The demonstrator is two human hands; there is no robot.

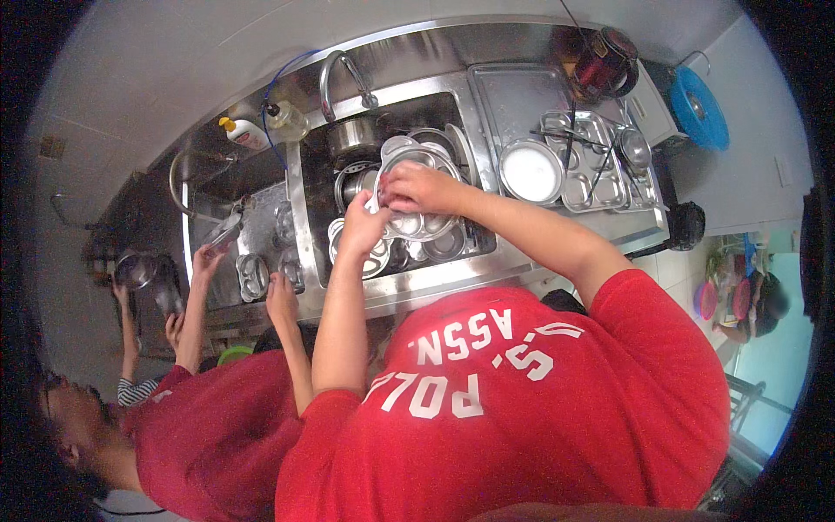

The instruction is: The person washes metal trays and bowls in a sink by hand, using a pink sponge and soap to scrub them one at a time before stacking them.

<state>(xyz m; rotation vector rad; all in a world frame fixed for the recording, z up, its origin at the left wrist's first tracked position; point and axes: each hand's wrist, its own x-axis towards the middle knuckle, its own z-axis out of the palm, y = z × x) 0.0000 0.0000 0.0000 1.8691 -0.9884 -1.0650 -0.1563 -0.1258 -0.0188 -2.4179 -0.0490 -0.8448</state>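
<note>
Steel compartment tray [417, 165] over the sink [474, 96].
I see my left hand [361, 228] gripping its near rim, right hand [417, 187] pressed on top, fingers curled.

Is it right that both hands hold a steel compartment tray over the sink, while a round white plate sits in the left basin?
Not quite. In the head view the left hand and right hand do hold the steel compartment tray over the sink, but the round white plate sits on the steel draining board to the right of the sink, beside other compartment trays, not in the left basin.
</note>
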